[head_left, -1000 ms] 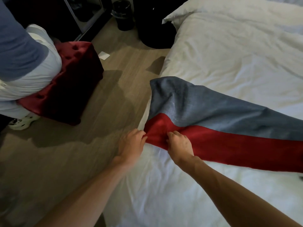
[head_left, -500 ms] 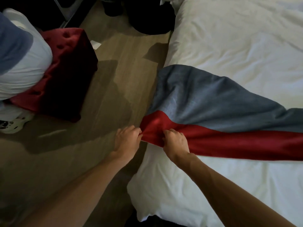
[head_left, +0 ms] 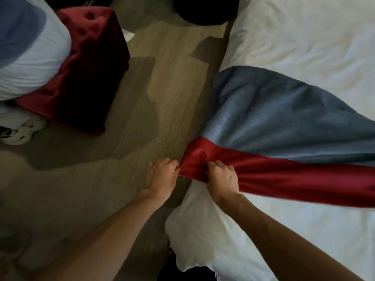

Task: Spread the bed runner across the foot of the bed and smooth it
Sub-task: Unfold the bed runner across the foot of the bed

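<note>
Gripping the bed runner [head_left: 274, 122] by its red end with curled fingers [head_left: 172, 162] of left hand [head_left: 161, 177] and right hand [head_left: 223, 180], at the bed [head_left: 304, 47] corner. Lies skewed, bunched. Could slide onto the floor [head_left: 162, 88] or end up twisted if pulled unevenly.

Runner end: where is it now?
Head view, centre: the red end of the runner sits at the left edge of the bed, gripped by the left hand and right hand.
</note>
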